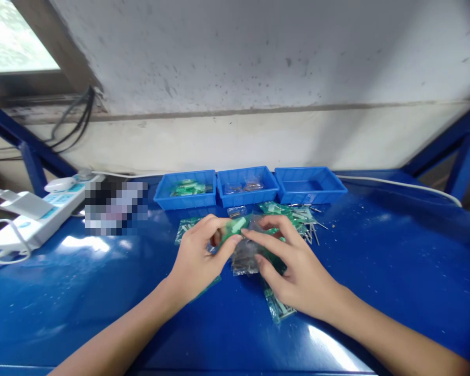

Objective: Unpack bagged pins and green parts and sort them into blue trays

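Note:
My left hand [198, 258] and my right hand [293, 266] meet over a heap of small clear plastic bags [245, 258] on the blue table [395, 261]. The left fingers pinch a small bag with a green part [235, 227] inside. The right fingers touch the same bag from the other side and rest on the heap. More green-filled bags [186, 227] lie to the left, and one bag [280, 309] sticks out under my right wrist. Loose metal pins [311, 230] lie beyond the right hand.
Three blue trays stand at the back: the left tray [162, 196] holds green bags, the middle tray [272, 185] a few clear bags, the right tray [337, 185] looks bare. A white power strip [43, 216] with cables lies at far left. A white cable [407, 184] runs at the back right.

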A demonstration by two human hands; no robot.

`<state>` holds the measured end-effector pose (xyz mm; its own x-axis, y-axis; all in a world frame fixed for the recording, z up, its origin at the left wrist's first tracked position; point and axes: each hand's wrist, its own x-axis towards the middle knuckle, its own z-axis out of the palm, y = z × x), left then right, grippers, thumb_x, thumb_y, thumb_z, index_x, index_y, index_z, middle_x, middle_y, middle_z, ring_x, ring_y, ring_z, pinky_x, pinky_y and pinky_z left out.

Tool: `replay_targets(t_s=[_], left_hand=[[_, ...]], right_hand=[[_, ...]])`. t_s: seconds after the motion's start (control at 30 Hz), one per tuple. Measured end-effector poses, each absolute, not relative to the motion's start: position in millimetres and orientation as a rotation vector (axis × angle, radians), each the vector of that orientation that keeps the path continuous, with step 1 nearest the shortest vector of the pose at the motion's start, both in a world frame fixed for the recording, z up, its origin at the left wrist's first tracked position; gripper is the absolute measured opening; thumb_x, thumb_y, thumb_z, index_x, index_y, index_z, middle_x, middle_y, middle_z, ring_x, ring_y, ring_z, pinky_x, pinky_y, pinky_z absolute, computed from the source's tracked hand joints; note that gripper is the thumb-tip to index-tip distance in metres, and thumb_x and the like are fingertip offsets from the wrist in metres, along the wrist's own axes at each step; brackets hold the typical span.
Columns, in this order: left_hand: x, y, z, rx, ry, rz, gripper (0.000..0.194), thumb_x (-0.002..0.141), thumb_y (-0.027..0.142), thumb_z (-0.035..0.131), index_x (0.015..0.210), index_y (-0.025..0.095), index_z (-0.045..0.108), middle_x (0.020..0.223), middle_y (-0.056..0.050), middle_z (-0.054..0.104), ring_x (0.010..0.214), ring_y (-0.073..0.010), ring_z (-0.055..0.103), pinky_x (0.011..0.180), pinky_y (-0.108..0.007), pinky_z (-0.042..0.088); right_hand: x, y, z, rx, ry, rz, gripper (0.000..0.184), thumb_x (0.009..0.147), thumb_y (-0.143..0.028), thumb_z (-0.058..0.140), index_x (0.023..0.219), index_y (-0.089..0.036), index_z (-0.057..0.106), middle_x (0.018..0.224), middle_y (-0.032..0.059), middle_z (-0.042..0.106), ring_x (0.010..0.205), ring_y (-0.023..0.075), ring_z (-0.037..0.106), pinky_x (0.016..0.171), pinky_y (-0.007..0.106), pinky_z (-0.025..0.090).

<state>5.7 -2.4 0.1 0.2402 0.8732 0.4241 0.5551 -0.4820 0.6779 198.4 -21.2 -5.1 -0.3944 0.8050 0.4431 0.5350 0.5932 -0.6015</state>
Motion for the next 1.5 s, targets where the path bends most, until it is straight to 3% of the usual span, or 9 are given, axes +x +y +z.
replay_targets(t_s=[0.1, 0.23, 0.43, 0.57, 0.77, 0.9, 1.1, 1.27, 1.5], left_hand=[[5.5, -2.0, -5.3, 2.459, 1.083, 1.275, 0.018, 0.08, 0.011, 0.061, 0.097, 0.018, 0.06, 0.079, -0.001, 0.057, 0.071, -0.0118, 0.054, 0.064, -0.025, 0.045], [6.3, -5.1, -7.4, 2.661, 0.832, 1.334, 0.025, 0.079, 0.001, 0.058, 0.096, 0.018, 0.061, 0.082, -0.002, 0.056, 0.072, -0.0113, 0.053, 0.065, -0.025, 0.046], [7.4, -9.5, 0.0, 2.563, 0.937, 1.462, 0.023, 0.08, 0.0, 0.056, 0.093, 0.018, 0.062, 0.082, -0.003, 0.056, 0.073, -0.0117, 0.054, 0.063, -0.024, 0.047], [5.4, -6.5, -0.3, 2.524, 1.036, 1.482, 0.022, 0.081, 0.001, 0.054, 0.092, 0.019, 0.062, 0.082, -0.002, 0.057, 0.077, -0.0126, 0.055, 0.067, -0.026, 0.048], [7.5, -10.5, -0.3, 2.626, 0.762, 1.436, 0.024, 0.079, -0.001, 0.055, 0.089, 0.019, 0.062, 0.082, -0.002, 0.058, 0.076, -0.0138, 0.055, 0.07, -0.03, 0.048], [10.2, -15.1, 1.3, 2.714, 0.753, 1.254, 0.022, 0.08, 0.004, 0.059, 0.092, 0.022, 0.063, 0.091, -0.003, 0.061, 0.096, -0.0182, 0.054, 0.086, -0.035, 0.045], [7.8, -9.7, 6.8, 2.354, 1.011, 0.973, 0.014, 0.088, 0.027, 0.053, 0.096, 0.021, 0.063, 0.092, -0.004, 0.063, 0.092, -0.0192, 0.052, 0.084, -0.036, 0.041], [6.5, -6.3, 4.6, 1.75, 1.002, 0.845, 0.05, 0.095, 0.049, 0.025, 0.079, 0.019, 0.061, 0.08, -0.003, 0.06, 0.078, -0.0166, 0.053, 0.073, -0.03, 0.041], [11.5, -6.7, 4.7, 1.255, 0.897, 0.785, 0.065, 0.089, 0.064, 0.018, 0.072, 0.016, 0.059, 0.069, -0.003, 0.056, 0.06, -0.0126, 0.048, 0.059, -0.026, 0.039]], right_hand=[[198.6, -20.3, 4.6, -1.103, -1.928, 0.902, 0.025, 0.088, -0.034, 0.05, 0.098, -0.017, 0.065, 0.091, 0.0068, 0.057, 0.087, 0.0174, 0.056, 0.08, 0.034, 0.046], [200.1, -18.4, 9.8, -1.11, -1.757, 1.33, 0.046, 0.092, -0.048, 0.037, 0.069, -0.016, 0.061, 0.067, 0.002, 0.058, 0.067, 0.0138, 0.055, 0.064, 0.027, 0.045], [196.0, -27.5, 8.5, -0.929, -1.852, 1.117, 0.026, 0.089, -0.035, 0.049, 0.086, -0.018, 0.068, 0.088, 0.0046, 0.068, 0.084, 0.0158, 0.062, 0.077, 0.029, 0.046], [189.9, -33.1, 4.0, -0.847, -1.871, 1.272, 0.032, 0.089, -0.036, 0.05, 0.072, -0.019, 0.071, 0.092, 0.0064, 0.068, 0.104, 0.0194, 0.059, 0.087, 0.032, 0.043], [188.4, -24.4, -6.6, -0.974, -1.345, 1.514, 0.044, 0.09, -0.05, 0.041, 0.069, -0.019, 0.064, 0.067, 0.0012, 0.058, 0.066, 0.0135, 0.054, 0.068, 0.03, 0.043], [187.0, -20.6, -5.9, -0.971, -1.171, 1.54, 0.027, 0.081, -0.041, 0.061, 0.068, -0.017, 0.058, 0.063, -0.003, 0.051, 0.058, 0.0089, 0.045, 0.057, 0.024, 0.038], [188.2, -18.8, -4.8, -1.02, -1.243, 1.253, 0.013, 0.078, -0.028, 0.064, 0.08, -0.02, 0.054, 0.07, -0.0037, 0.053, 0.06, 0.0088, 0.049, 0.057, 0.022, 0.041], [193.2, -23.7, -6.6, -0.931, -1.752, 0.704, 0.012, 0.077, -0.011, 0.059, 0.085, -0.02, 0.055, 0.076, -0.0018, 0.055, 0.07, 0.0114, 0.053, 0.065, 0.025, 0.044], [192.6, -27.2, -12.7, -0.884, -1.894, 0.369, 0.033, 0.081, -0.009, 0.055, 0.113, -0.017, 0.05, 0.091, 0.0043, 0.062, 0.079, 0.013, 0.058, 0.07, 0.027, 0.049]])
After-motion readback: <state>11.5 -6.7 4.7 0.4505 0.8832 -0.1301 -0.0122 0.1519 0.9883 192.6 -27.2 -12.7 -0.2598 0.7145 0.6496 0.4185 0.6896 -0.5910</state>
